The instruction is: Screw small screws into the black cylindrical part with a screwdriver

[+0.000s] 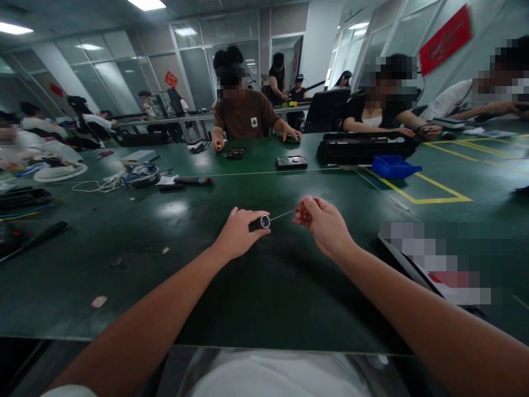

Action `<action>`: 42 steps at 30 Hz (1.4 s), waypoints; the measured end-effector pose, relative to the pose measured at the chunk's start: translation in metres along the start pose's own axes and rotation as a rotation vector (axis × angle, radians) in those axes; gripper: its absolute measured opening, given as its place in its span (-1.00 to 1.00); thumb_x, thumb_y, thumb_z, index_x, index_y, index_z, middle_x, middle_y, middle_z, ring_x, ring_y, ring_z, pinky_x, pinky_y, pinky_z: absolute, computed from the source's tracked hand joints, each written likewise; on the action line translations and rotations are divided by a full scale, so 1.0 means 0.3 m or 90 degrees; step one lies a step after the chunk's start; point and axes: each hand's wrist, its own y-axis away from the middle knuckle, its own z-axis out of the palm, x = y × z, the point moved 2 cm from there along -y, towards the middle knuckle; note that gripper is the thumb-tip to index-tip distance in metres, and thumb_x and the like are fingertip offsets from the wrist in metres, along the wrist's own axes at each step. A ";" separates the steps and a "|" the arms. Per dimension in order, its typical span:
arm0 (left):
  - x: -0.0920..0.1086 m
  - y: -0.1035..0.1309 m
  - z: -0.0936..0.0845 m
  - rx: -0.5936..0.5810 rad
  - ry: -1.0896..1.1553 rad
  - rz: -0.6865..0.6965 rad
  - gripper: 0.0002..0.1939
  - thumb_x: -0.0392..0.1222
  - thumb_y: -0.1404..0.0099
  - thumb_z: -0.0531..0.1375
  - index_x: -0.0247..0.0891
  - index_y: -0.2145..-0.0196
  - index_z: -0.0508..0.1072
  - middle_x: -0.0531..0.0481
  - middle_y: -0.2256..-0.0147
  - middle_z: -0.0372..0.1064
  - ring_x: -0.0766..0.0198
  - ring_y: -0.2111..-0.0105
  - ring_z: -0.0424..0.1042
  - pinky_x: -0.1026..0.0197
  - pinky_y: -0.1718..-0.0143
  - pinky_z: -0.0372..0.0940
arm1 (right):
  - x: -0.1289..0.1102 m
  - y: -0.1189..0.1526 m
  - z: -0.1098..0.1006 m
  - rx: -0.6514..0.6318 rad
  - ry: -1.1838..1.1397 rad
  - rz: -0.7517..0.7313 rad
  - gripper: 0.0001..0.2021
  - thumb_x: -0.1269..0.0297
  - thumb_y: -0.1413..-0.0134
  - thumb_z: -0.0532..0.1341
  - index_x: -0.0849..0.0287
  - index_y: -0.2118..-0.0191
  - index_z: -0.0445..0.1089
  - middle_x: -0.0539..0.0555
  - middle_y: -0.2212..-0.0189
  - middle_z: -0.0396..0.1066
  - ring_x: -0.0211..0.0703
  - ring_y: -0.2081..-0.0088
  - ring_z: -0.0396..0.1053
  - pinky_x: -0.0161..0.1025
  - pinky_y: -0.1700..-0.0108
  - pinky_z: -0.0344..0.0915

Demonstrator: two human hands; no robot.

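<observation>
the left hand (236,236) pinches a short black cylinder (263,222) above the table (264,298), its ringed open end turned toward the viewer and its inside too small to make out. the right hand (324,225) pinches the red end of a thin rod (284,214), which slants down toward the cylinder; whether its tip touches cannot be told. farther off, a blue bin (394,167) sits at a yellow outline (438,200) on the table, its contents unclear, near a long black case (366,150).
</observation>
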 end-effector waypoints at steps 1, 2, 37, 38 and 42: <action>-0.001 0.000 0.000 0.001 0.001 -0.002 -0.57 0.00 -0.29 0.28 -0.01 -0.11 0.43 0.01 -0.06 0.46 0.07 -0.10 0.35 -0.27 -0.34 -0.16 | -0.002 0.004 0.004 0.001 0.012 -0.012 -0.66 -0.10 -0.13 0.20 0.10 0.30 0.32 0.05 0.39 0.39 -0.17 0.39 0.39 -0.13 0.24 0.45; -0.001 0.000 0.000 0.002 0.003 -0.002 -0.57 0.00 -0.29 0.29 -0.01 -0.11 0.43 0.01 -0.07 0.45 0.07 -0.10 0.35 -0.27 -0.35 -0.16 | -0.003 0.009 0.007 0.000 0.025 -0.022 -0.65 -0.11 -0.13 0.20 0.11 0.29 0.33 0.05 0.38 0.40 -0.17 0.38 0.40 -0.13 0.23 0.44; -0.021 0.006 0.001 0.001 0.006 -0.015 -0.60 -0.03 -0.27 0.31 -0.02 -0.06 0.46 0.01 -0.06 0.46 0.05 -0.08 0.36 -0.29 -0.31 -0.11 | -0.083 0.065 0.011 -0.099 0.471 -0.224 -0.75 0.20 -0.28 0.07 0.16 0.01 0.33 0.07 0.37 0.49 -0.13 0.43 0.36 -0.19 0.36 0.20; -0.021 0.006 0.002 0.001 0.006 -0.017 -0.59 -0.03 -0.27 0.31 -0.02 -0.07 0.46 0.01 -0.06 0.46 0.04 -0.08 0.36 -0.29 -0.31 -0.11 | -0.081 0.066 0.011 -0.101 0.459 -0.222 -0.75 0.21 -0.27 0.07 0.15 0.01 0.32 0.07 0.37 0.48 -0.12 0.41 0.37 -0.19 0.35 0.21; -0.016 0.005 -0.001 -0.001 0.001 -0.017 -0.60 -0.02 -0.27 0.32 -0.02 -0.05 0.47 0.02 -0.06 0.46 0.04 -0.08 0.37 -0.29 -0.30 -0.10 | -0.075 0.069 0.013 -0.105 0.427 -0.191 -0.77 0.12 -0.32 0.02 0.11 0.18 0.34 0.04 0.42 0.44 -0.10 0.38 0.39 -0.16 0.32 0.23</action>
